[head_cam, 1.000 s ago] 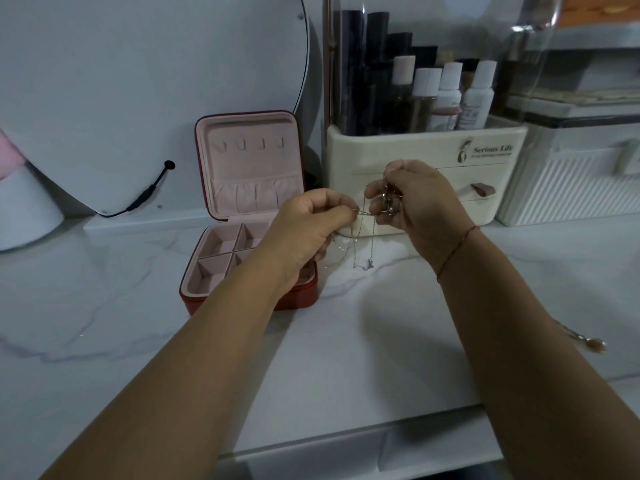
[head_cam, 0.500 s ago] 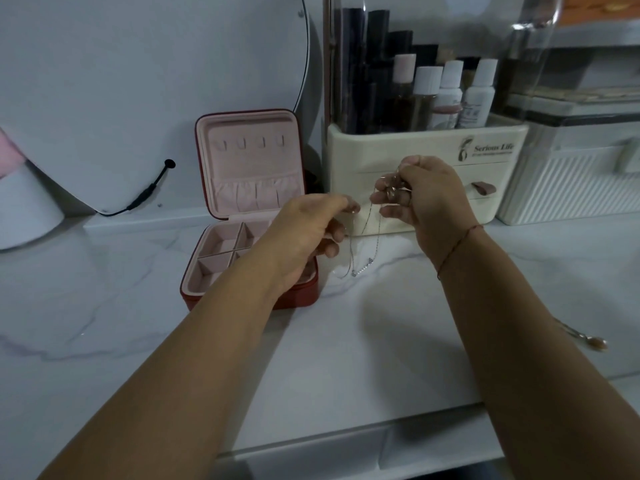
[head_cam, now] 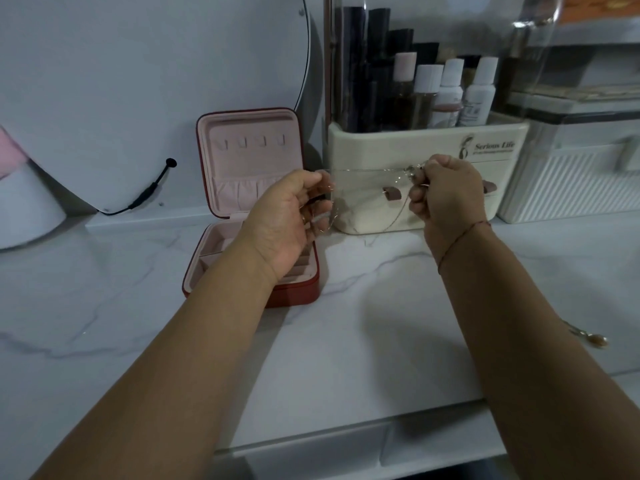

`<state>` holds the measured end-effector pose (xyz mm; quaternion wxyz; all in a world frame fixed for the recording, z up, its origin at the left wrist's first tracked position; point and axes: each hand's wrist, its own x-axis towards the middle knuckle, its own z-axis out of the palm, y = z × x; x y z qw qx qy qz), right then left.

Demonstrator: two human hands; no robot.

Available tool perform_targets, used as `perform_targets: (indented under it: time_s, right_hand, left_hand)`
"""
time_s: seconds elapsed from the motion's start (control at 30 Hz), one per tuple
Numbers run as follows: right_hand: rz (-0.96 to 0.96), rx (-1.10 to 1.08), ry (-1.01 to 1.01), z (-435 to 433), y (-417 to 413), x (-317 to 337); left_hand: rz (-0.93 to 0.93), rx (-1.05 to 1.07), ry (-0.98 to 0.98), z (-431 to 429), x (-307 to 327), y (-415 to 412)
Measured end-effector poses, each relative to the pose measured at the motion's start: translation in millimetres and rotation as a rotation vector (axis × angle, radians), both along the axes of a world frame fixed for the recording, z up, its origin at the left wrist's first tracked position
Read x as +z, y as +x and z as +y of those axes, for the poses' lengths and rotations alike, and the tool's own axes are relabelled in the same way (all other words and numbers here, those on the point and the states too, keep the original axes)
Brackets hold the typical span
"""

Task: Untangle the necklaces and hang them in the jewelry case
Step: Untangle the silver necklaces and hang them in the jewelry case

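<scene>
Holding necklaces (head_cam: pixel 367 170) taut to expose the knot
Left hand (head_cam: pixel 294 206) and right hand (head_cam: pixel 446 192) each pinch them; case (head_cam: pixel 249 164) sits open nearby, ready for hanging.

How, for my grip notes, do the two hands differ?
Left hand shows its palm, fingers loosely curled; right hand shows its back, fisted tight. Left hand is before the case, right hand before the organizer. Both hold the necklaces, one strand taut between them.
</scene>
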<state>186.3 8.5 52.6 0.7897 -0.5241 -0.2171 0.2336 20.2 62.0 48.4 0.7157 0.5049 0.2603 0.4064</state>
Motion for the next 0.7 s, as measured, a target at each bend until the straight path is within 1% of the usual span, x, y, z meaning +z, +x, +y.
perform_targets:
  time_s: [0.1,0.17,0.23,0.4,0.5,0.6,0.7]
  right_hand:
    - [0.037,-0.093,0.004,-0.1,5.5,-0.6]
    - [0.045,-0.145,0.006,-0.1,9.5,-1.1]
    - [0.052,-0.173,0.01,0.4,10.6,-2.0]
    - [0.076,-0.187,0.041,0.5,8.5,-2.4]
    - [0.088,-0.152,0.034,0.2,7.2,-2.6]
    - [0.141,-0.064,0.06,0.1,4.8,-1.8]
    - [0.237,0.059,0.13,-1.1,1.7,0.9]
  left_hand:
    - [0.038,0.066,0.035,3.6,-1.2,-1.5]
    - [0.023,0.108,0.024,8.3,-0.7,-4.5]
    - [-0.016,0.102,0.002,10.8,0.5,-7.0]
    - [-0.29,-0.003,-0.116,6.6,5.3,-6.2]
    - [-0.372,-0.042,-0.119,5.3,6.6,-5.8]
    - [-0.323,-0.076,-0.045,3.5,5.8,-3.8]
    - [-0.148,-0.114,0.108,3.9,1.4,-1.5]
